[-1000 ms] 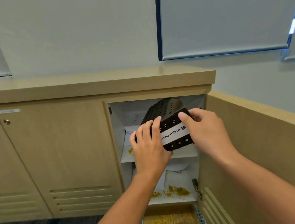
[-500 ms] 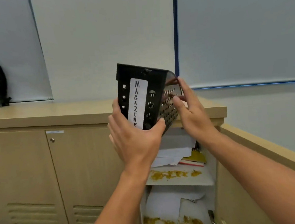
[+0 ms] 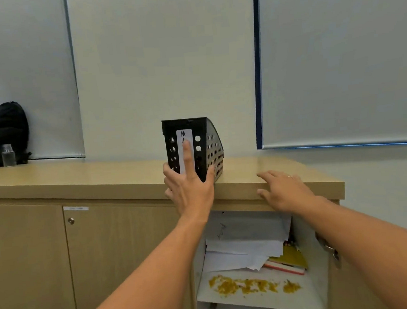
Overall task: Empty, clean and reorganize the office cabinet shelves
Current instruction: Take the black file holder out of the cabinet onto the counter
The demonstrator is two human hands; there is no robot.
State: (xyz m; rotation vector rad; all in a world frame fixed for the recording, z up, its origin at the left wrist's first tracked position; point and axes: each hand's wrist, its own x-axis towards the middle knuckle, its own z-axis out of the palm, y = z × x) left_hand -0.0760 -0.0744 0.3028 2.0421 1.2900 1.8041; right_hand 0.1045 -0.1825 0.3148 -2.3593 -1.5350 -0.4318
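White label [image 3: 185, 151] on near face of black magazine holder [image 3: 206, 146]: "M" legible on top, remaining letters hidden behind a finger.

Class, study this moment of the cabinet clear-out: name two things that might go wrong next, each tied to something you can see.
1. The magazine holder stands near the front edge of the countertop; a careless release by the left hand might tip it off.
2. Yellow crumbs lie beside loose papers on the shelf; pulling papers out may scatter them.
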